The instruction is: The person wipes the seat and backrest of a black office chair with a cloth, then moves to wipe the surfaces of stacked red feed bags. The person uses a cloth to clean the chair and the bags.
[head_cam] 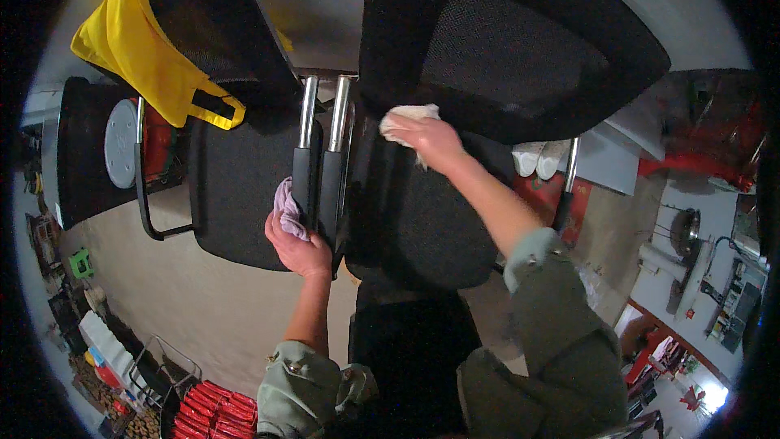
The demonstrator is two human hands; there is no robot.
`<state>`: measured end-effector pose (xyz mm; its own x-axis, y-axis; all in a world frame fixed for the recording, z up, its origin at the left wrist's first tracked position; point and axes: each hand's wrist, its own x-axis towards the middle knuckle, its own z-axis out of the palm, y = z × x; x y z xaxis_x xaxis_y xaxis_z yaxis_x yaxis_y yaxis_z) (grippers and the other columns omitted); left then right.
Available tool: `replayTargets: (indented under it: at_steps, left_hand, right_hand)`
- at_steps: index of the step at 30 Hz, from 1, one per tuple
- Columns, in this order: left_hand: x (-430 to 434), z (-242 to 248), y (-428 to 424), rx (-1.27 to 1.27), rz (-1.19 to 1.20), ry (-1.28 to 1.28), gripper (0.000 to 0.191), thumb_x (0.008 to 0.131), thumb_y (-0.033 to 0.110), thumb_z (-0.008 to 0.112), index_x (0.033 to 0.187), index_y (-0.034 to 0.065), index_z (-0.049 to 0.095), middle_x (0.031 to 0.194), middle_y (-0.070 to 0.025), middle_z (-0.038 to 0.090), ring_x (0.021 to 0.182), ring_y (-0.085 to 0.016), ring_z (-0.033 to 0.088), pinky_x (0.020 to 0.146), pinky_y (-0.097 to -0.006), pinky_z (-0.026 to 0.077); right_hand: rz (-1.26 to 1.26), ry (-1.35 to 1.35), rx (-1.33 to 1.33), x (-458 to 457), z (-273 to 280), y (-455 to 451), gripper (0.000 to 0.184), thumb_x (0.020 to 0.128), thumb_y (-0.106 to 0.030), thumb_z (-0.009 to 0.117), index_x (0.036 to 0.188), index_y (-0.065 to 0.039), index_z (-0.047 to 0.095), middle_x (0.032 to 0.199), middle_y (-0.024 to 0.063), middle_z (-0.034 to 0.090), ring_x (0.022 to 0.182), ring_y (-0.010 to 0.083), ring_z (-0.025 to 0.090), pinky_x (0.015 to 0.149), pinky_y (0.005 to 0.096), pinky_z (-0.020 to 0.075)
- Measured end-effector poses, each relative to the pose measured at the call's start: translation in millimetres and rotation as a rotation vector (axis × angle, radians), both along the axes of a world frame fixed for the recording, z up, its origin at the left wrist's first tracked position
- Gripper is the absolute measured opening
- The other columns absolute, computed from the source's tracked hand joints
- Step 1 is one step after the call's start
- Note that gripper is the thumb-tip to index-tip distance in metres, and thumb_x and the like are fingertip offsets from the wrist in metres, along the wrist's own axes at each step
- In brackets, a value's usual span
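Observation:
Two black office chairs stand side by side before me. My right hand (426,137) grips a whitish cloth (411,113), pressed on the rear of the right chair's seat (426,225), close to its mesh backrest (506,55). A bunched lilac cloth (285,207) is in my left hand (298,250), beside the black-padded armrest (301,183) of the left chair. Some of those fingers are hidden behind the cloth and hand. The left chair's seat (244,189) lies just left of that hand. Over its backrest (201,30) hangs a yellow fabric bag or apron (131,42).
A second armrest (330,189) runs parallel to the first. At left are a round grey stool top (122,143) and a green stool (81,263). Red packets (213,411) are stacked at lower left. White shoes (539,158) sit behind the right chair, near its outer armrest (563,210).

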<state>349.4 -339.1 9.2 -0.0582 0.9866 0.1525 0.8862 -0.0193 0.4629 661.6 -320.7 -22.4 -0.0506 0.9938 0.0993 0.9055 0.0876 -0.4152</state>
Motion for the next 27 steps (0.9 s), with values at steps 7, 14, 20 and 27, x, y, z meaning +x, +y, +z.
replayTargets:
  at_steps: [7,14,20,27]
  left_hand:
    - [1,1,0,-0.057,0.03,0.006,0.07,0.068,0.001,0.068,0.134,0.0065,0.046,0.142,-0.0136,0.045,0.129,-0.037,0.048,0.105,-0.042,0.041]
    - [-3,-7,1,-0.026,0.007,0.04,0.063,0.075,0.007,0.065,0.135,0.0034,0.045,0.137,-0.016,0.048,0.125,-0.039,0.049,0.101,-0.0446,0.043]
    - [-3,-4,1,-0.063,0.018,0.002,0.059,0.077,0.006,0.062,0.134,0.0035,0.045,0.136,-0.0159,0.048,0.125,-0.04,0.048,0.102,-0.0437,0.042]
    - [-2,0,2,-0.072,0.014,-0.002,0.067,0.07,0.003,0.062,0.135,0.0058,0.045,0.141,-0.0158,0.045,0.129,-0.04,0.046,0.107,-0.0443,0.039]
  right_hand:
    - [-0.24,-0.511,0.685,163,211,-45,0.042,0.082,-0.002,0.063,0.118,-0.021,0.07,0.122,0.008,0.064,0.115,0.0324,0.059,0.096,0.0407,0.0511]
    - [-0.553,-0.778,0.745,244,185,-69,0.061,0.071,-0.005,0.074,0.128,-0.018,0.056,0.129,0.0114,0.053,0.115,0.0349,0.056,0.092,0.045,0.0508]
    - [-0.52,-0.038,-0.087,119,-2,-130,0.032,0.088,-0.002,0.055,0.12,-0.009,0.057,0.113,0.0162,0.061,0.109,0.0369,0.059,0.094,0.0452,0.0474]
    - [-0.72,0.072,0.128,117,-97,-212,0.05,0.08,0.007,0.061,0.128,-0.006,0.055,0.13,0.0155,0.06,0.121,0.0384,0.056,0.103,0.0422,0.0444]
